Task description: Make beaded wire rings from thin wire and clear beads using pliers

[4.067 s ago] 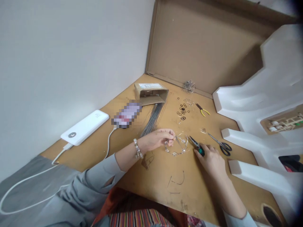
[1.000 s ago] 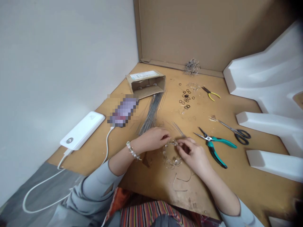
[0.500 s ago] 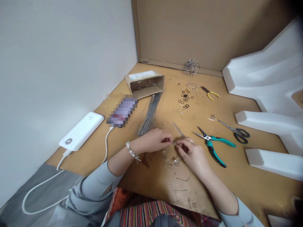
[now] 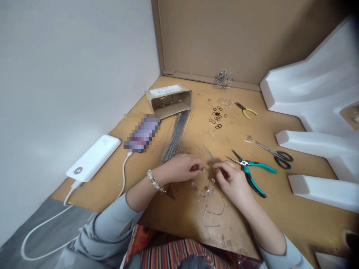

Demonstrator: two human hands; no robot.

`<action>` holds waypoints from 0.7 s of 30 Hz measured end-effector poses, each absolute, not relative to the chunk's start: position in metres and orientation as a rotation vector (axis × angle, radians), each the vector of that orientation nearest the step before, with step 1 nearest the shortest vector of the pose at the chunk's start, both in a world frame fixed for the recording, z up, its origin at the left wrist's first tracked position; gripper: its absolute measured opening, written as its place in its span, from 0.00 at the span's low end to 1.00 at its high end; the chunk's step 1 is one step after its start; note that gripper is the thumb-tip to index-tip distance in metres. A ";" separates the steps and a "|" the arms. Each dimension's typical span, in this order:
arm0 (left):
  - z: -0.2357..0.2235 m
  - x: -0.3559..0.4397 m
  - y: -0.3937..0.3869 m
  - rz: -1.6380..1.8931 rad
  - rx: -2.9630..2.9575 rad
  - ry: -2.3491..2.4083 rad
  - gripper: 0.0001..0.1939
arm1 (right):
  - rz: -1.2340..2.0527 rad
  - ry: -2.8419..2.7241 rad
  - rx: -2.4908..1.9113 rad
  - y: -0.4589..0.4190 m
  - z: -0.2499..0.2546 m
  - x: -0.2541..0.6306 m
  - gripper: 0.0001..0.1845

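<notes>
Pinched between the fingers of my left hand (image 4: pixel 185 167) is the upper edge of a thin wire ring with clear beads (image 4: pixel 204 193), which hangs over the table. Just right of the ring, my right hand (image 4: pixel 230 179) has its thumb and fingers drawn together, apart from the ring; whatever they may hold is too small to make out. A few straight wires (image 4: pixel 208 152) lie beyond its fingertips. Bent wire pieces (image 4: pixel 211 225) rest on the table below the ring. A bundle of grey wires (image 4: pixel 175 138) spreads beyond my left hand.
Green-handled long-nose pliers (image 4: pixel 254 183), scissors (image 4: pixel 276 154) and yellow pliers (image 4: pixel 246 111) lie rightward. Several dark rings (image 4: pixel 217 114) are scattered behind. A small cardboard box (image 4: pixel 171 109), a phone (image 4: pixel 143 133) and a white power bank (image 4: pixel 94 158) sit leftward. White foam (image 4: pixel 305 140) borders the right.
My right hand has moved off the wire ring, slightly right, opening a gap between the hands. My left hand keeps hold of the ring, which now shows more fully. The view has shifted slightly.
</notes>
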State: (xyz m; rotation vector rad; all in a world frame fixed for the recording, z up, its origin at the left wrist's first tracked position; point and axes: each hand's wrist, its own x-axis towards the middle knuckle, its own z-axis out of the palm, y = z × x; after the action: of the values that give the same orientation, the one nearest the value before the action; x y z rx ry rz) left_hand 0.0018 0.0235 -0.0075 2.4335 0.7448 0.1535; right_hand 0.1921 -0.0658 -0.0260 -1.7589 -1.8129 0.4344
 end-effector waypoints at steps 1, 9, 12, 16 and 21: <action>-0.007 0.002 0.023 0.157 2.426 0.745 0.06 | 0.425 -1.805 -1.800 -0.066 -0.025 0.195 0.11; -0.005 -0.001 0.023 0.245 2.353 0.669 0.04 | 0.726 -1.762 -1.738 -0.062 -0.028 0.199 0.12; -0.003 -0.001 0.023 0.260 2.358 0.662 0.04 | 0.872 -1.670 -1.691 -0.062 -0.028 0.197 0.15; -0.002 0.000 0.022 0.276 2.455 0.683 0.05 | 0.903 -1.658 -1.622 -0.063 -0.026 0.195 0.16; -0.007 0.006 0.011 0.246 2.817 0.675 0.07 | 0.868 -1.603 -1.713 -0.063 -0.027 0.195 0.17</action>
State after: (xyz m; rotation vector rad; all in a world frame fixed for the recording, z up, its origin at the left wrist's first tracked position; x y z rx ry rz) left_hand 0.0064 0.0112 -0.0071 2.8165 0.6749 0.2457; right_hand 0.1947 -0.0632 -0.0272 -1.7130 -1.6029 0.8683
